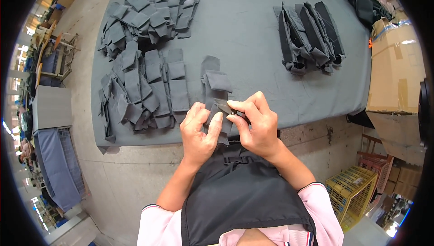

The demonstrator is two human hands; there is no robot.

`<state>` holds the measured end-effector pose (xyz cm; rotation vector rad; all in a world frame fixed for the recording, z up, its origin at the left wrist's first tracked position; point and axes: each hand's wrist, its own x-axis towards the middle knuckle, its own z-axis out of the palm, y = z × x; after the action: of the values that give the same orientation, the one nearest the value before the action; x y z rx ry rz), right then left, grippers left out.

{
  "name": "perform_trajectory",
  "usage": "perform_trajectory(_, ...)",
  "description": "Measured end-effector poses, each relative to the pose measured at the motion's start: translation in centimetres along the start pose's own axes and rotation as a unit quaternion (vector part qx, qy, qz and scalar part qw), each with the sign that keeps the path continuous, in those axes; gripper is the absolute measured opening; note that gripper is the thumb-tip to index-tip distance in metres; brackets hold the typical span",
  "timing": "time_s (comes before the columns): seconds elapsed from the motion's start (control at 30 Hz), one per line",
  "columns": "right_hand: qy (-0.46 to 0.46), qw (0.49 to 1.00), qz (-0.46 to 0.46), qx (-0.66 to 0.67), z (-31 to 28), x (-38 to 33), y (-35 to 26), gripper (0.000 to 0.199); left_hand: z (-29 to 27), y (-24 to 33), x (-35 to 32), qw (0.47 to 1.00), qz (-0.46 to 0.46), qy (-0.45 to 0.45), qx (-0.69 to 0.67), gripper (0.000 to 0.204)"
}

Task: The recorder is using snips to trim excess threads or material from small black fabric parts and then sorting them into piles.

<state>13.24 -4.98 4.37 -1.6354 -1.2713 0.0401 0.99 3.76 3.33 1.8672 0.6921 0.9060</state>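
On the table point(253, 42), the fabric strip point(217, 82), likely light and limp, is best edge-held: pinched by curled left hand point(199, 135); tool point(224, 106) clasped in right hand point(258, 126).

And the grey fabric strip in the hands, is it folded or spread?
Partly folded: the grey fabric strip extends lengthwise, but a flap lies across it. The left hand hides some.

The person wears a pale pink short-sleeved shirt point(156, 229), its cuffs point(313, 184) trimmed in dark and white, under a smooth black apron point(239, 196); a red, white and dark stripe point(309, 238) shows at bottom right.
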Motion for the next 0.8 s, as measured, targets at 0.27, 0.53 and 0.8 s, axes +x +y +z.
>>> perform_trajectory(0.27, 0.030, 0.989, 0.099, 0.105, -1.1, -0.8, 0.7, 0.036, -0.4, -0.4, 0.1, 0.970, -0.181, -0.016, -0.159, 0.028)
perform_trajectory(0.53, -0.069, 0.994, 0.057, 0.067, 0.0, -0.6, 1.0, 0.041, -0.2, 0.3, 0.7, 0.910, -0.296, -0.004, -0.291, 0.027)
perform_trajectory(0.8, -0.082, 0.975, 0.088, 0.188, -0.5, -0.2, -0.5, 0.039, -0.8, -0.6, -0.4, 0.904, -0.322, -0.003, -0.281, 0.031)
